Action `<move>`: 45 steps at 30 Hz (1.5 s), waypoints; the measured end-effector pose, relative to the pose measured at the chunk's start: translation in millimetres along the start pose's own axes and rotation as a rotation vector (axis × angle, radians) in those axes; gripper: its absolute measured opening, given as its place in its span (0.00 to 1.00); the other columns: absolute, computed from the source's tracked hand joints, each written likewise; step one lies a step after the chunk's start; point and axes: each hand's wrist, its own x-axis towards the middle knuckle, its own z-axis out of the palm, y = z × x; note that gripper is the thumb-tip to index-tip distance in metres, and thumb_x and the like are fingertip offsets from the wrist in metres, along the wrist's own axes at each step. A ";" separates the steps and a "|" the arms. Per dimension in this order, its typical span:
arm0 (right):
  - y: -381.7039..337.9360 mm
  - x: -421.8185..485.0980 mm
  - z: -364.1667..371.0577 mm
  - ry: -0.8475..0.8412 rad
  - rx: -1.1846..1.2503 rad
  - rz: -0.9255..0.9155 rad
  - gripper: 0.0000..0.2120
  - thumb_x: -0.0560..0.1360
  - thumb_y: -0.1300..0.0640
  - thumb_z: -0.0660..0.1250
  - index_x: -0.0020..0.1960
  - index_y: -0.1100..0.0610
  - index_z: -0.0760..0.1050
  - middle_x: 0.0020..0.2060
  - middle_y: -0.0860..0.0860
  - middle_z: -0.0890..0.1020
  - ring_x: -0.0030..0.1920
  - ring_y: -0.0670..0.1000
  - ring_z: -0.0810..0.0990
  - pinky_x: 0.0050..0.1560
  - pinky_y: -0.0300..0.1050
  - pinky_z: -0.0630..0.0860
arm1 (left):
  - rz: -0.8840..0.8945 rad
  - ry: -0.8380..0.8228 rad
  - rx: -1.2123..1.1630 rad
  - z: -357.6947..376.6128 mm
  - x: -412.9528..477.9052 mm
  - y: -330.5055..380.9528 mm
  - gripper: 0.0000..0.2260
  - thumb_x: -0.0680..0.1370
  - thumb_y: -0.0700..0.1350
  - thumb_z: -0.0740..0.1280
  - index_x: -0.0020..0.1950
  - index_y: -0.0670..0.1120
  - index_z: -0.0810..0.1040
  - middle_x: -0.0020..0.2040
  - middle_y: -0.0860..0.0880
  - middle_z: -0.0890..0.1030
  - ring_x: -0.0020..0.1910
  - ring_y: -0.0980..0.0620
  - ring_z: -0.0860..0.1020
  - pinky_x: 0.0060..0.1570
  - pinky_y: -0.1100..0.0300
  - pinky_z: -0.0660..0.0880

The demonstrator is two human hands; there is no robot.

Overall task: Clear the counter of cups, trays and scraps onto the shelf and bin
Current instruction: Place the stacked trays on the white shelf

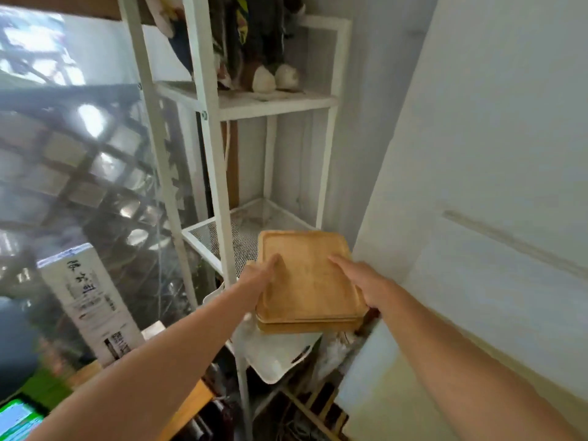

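A stack of wooden trays (305, 281) is held level in front of a white metal shelf unit (219, 173). My left hand (262, 275) grips the stack's left edge, thumb on top. My right hand (359, 281) grips its right edge, thumb lying across the top tray. The stack's far end reaches over the front of the mesh shelf (222, 230); its near end hangs above a white dish (276, 354) on the lower level.
A white wall (477, 154) stands close on the right. The upper shelf (270, 100) carries a plush toy. A clear plastic sheet (79, 154) hangs on the left with a white printed box (89, 300) by it. Wooden slats (315, 409) lie below.
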 end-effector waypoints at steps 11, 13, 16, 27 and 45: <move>-121.3 145.9 46.0 -0.346 -0.253 -0.023 0.30 0.73 0.39 0.71 0.66 0.58 0.75 0.57 0.58 0.82 0.57 0.59 0.81 0.62 0.57 0.76 | -0.129 0.360 -0.151 -12.1 85.8 53.2 0.23 0.80 0.54 0.62 0.65 0.36 0.73 0.50 0.43 0.76 0.51 0.41 0.78 0.48 0.55 0.74; -130.0 160.7 61.1 -0.390 -0.274 -0.003 0.29 0.73 0.38 0.69 0.65 0.57 0.75 0.55 0.57 0.83 0.53 0.58 0.82 0.54 0.53 0.78 | -0.151 0.426 -0.131 -16.3 96.5 52.1 0.20 0.80 0.52 0.61 0.61 0.37 0.75 0.51 0.42 0.77 0.52 0.40 0.78 0.52 0.53 0.76; -139.4 186.6 83.3 -0.452 -0.322 -0.011 0.26 0.75 0.40 0.69 0.64 0.57 0.76 0.53 0.58 0.83 0.53 0.59 0.82 0.56 0.55 0.78 | -0.191 0.531 -0.093 -16.8 114.8 49.5 0.14 0.81 0.50 0.61 0.53 0.39 0.76 0.48 0.42 0.79 0.49 0.40 0.79 0.51 0.50 0.77; -155.8 253.1 122.7 -0.404 -0.450 -0.161 0.34 0.70 0.39 0.74 0.67 0.58 0.69 0.52 0.55 0.80 0.54 0.59 0.80 0.58 0.58 0.78 | -0.287 0.742 0.068 -20.9 160.7 54.2 0.10 0.77 0.45 0.62 0.40 0.41 0.73 0.40 0.44 0.77 0.42 0.45 0.77 0.44 0.53 0.76; -150.6 258.6 127.0 -0.451 -0.481 -0.169 0.27 0.70 0.39 0.74 0.58 0.59 0.76 0.53 0.58 0.83 0.52 0.59 0.82 0.58 0.60 0.78 | -0.327 0.812 0.086 -19.6 164.8 41.4 0.19 0.80 0.52 0.64 0.60 0.38 0.76 0.69 0.39 0.68 0.62 0.40 0.71 0.65 0.45 0.69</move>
